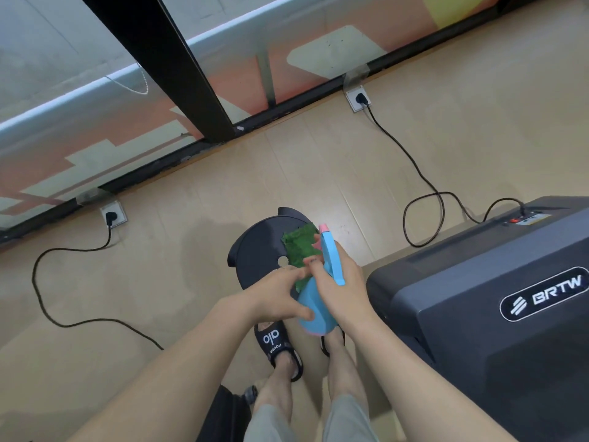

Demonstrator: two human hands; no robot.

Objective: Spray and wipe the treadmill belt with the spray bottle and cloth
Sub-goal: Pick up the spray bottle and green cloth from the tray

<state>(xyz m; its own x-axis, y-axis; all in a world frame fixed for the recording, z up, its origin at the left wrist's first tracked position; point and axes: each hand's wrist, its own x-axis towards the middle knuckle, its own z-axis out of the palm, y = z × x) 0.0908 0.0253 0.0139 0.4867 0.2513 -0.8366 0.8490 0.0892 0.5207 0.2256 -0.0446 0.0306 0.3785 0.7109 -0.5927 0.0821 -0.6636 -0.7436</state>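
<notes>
A: What is seen, left to right?

B: A cord (41,282) is looped across the floor at the left. At centre, a black stool (255,247) stands with a green cloth (294,245) lying on its right edge. The left hand (274,296) is laid against the blue bottle (314,306), thumb on its body, fingers stretched loosely toward the cloth; whether the cloth is pinched cannot be told. The right hand (339,287) is wrapped round the bottle's neck below the trigger. The treadmill (478,298) sits at the right, only its motor hood in view; the belt itself is not shown.

A: What could go wrong?

B: The cloth could be dragged off the stool if it is caught under the fingers while the bottle is lifted. The trigger could be squeezed early, so that the floor or the hood near the red switch (513,220) is wetted instead of the belt. The second cord (424,199), lying between stool and treadmill, could be tripped over in loose slippers.
</notes>
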